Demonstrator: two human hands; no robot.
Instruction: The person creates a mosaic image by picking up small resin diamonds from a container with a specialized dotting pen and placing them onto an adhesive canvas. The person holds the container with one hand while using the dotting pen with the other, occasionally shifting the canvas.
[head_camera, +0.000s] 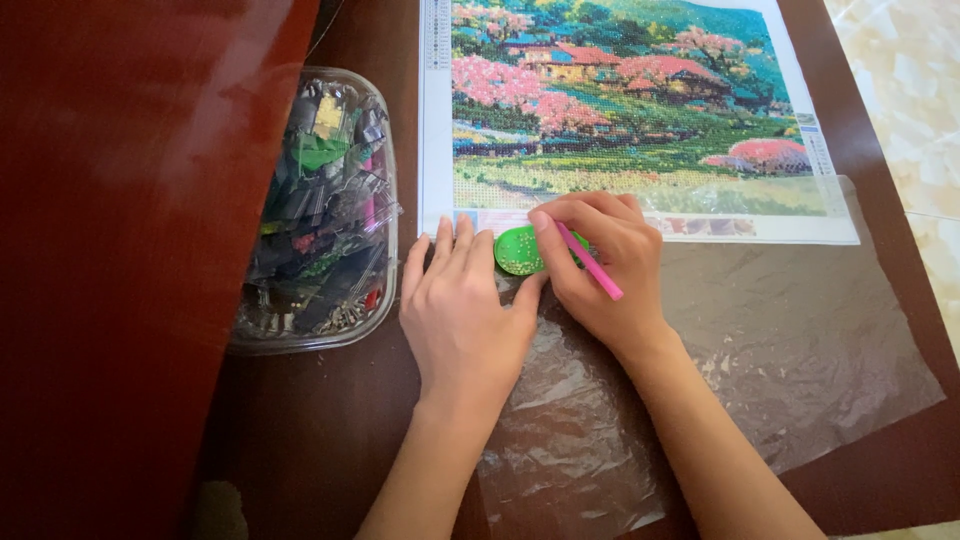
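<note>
A diamond-painting canvas (640, 110) with a colourful landscape of houses and pink trees lies at the far side of the dark wooden table (330, 400). My right hand (605, 265) grips a pink pen (592, 265), its tip down near the canvas's lower edge. A small green tray (518, 252) holding tiny beads sits just below that edge. My left hand (460, 315) rests flat beside the tray, with its thumb and fingers touching the tray's left side.
A clear plastic box (320, 215) packed with small bags of coloured beads stands to the left. A crinkled clear plastic sheet (790, 350) lies under my arms. A reddish wooden surface (120, 250) fills the left; pale floor tiles (910, 90) show at right.
</note>
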